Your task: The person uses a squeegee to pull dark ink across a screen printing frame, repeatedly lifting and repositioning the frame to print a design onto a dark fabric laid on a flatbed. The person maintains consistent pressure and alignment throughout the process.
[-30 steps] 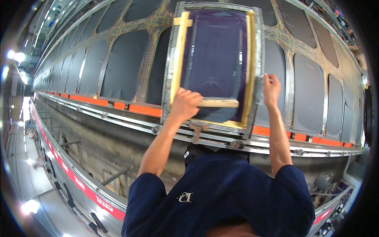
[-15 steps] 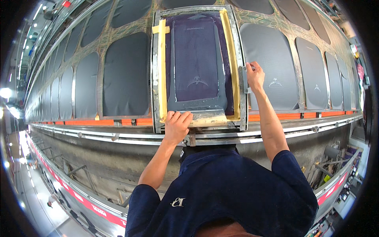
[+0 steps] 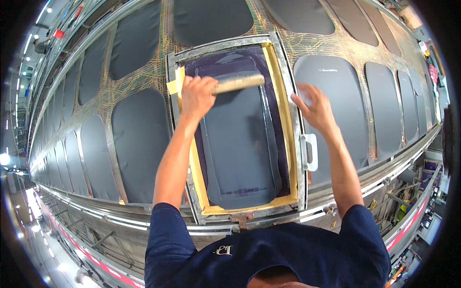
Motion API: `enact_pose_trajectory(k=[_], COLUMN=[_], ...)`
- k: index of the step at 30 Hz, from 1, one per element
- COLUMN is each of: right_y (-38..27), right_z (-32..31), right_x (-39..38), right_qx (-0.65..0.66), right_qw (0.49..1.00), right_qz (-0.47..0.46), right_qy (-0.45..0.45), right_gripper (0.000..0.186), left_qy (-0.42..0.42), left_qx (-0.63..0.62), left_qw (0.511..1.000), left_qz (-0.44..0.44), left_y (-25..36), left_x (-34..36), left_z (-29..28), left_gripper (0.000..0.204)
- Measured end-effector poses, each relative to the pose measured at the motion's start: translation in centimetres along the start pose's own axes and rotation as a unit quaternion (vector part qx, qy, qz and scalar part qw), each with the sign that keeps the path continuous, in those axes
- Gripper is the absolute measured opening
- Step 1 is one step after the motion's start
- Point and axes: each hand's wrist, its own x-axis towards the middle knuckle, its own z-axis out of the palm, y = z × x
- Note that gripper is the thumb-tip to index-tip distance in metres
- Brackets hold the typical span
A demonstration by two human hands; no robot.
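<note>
My left hand (image 3: pixel 198 97) is wrapped round one end of a squeegee (image 3: pixel 240 84) with a pale, worn edge. It stands near the far end of a screen-printing frame (image 3: pixel 301 192). Inside the metal rim, yellow tape borders a purple mesh (image 3: pixel 254 55), and dark grey ink (image 3: pixel 235 139) coats the middle. My right hand (image 3: pixel 316 106) hovers beside the frame's right edge, thumb and fingers apart and slightly blurred, with nothing in it. A white handle (image 3: pixel 311 152) on that edge is nearer to me than the hand.
Rows of dark rounded panels (image 3: pixel 141 144) lie on a long table streaked with coloured lines (image 3: pixel 139 77). Right of the frame, one panel (image 3: pixel 331 96) bears a small pale print. A metal rail (image 3: pixel 129 218) runs along the table's near edge.
My left hand has gone from the frame's near end to its far end with the squeegee. My right hand has come off the frame's right edge. The view has shifted.
</note>
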Motion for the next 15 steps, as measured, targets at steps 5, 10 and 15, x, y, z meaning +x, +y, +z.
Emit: enact_pose_trajectory(k=[5,10,15], right_y=[-5.1,-5.9,-5.3], right_z=[1.5,6.5,8.5], right_x=[13.4,21.5,21.9], right_qx=[-0.035,-0.159,-0.142], right_qw=[0.974,0.946,0.952], right_qz=[-0.214,-0.185,-0.161], right_qy=[-0.059,-0.214,-0.220], right_gripper=[0.053,0.042,0.035], left_qy=[-0.106,-0.223,-0.195], left_qx=[-0.076,-0.075,-0.053], left_qw=[0.988,0.959,0.968], left_qz=[-0.083,-0.159,-0.147], left_y=[-2.3,-5.7,-6.7], left_x=[6.8,11.4,11.1], left_z=[-2.3,-0.7,0.5], left_gripper=[0.025,0.039,0.051])
